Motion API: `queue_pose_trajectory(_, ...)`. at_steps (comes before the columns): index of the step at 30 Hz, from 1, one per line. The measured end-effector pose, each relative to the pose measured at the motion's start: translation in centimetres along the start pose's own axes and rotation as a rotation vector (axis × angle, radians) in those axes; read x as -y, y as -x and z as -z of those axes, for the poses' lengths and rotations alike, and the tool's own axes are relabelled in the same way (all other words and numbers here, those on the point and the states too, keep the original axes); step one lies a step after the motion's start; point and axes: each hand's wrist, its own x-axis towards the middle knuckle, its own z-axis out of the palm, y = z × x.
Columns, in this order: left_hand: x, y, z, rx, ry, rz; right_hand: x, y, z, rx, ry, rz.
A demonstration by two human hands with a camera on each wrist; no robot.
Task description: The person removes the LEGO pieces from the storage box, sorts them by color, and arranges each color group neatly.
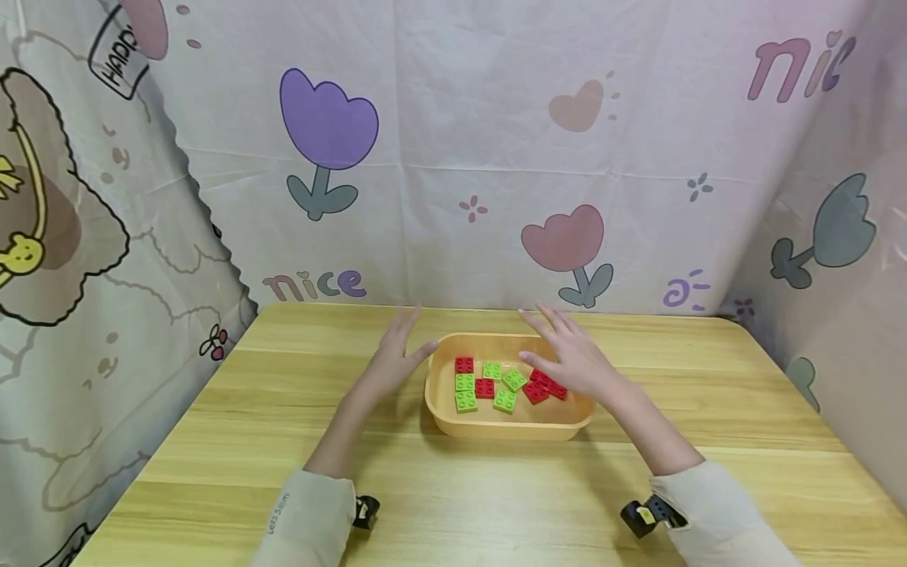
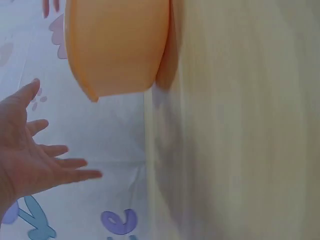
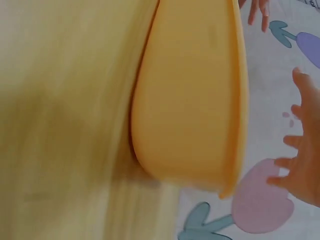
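A yellow-orange plastic basin (image 1: 510, 430) stands on the table, with several red toy bricks (image 1: 485, 388) and several lime-green toy bricks (image 1: 505, 401) lying in it. To the left of the basin is my left hand (image 1: 391, 364), fingers spread and thumb pointing toward the rim; the left wrist view shows the hand (image 2: 35, 155) apart from the basin wall (image 2: 117, 50). My right hand (image 1: 572, 358) hovers over the basin's right end, fingers spread, hiding part of that rim. Neither hand holds anything.
The wooden table (image 1: 283, 441) reaches back to a printed cloth (image 1: 453, 157) hung behind it. More printed cloth stands along the left and right sides. A small black camera (image 1: 366, 512) sits at the left cuff, another black camera (image 1: 641, 516) at the right.
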Motion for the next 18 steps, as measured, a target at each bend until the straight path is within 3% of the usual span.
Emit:
queue_pose_trajectory(6, 0.5, 0.6, -0.6, 0.075, 0.366, 0.079, 0.3, -0.8, -2.0, -0.008, -0.326, 0.064)
queue_pose_trajectory(9, 1.1, 1.0, -0.8, 0.136, 0.554, 0.149, 0.1, -1.2, -3.2, -0.001, -0.451, 0.097)
queue_pose_trajectory(14, 2.1, 1.6, -1.5, 0.226, 0.745, 0.225, 0.2, -1.5, -4.5, 0.084, -0.615, 0.073)
queue_pose_trajectory(18, 2.7, 1.9, -1.9, 0.265, 0.852, 0.233, 0.3, -1.8, -5.3, 0.176, -0.646, 0.009)
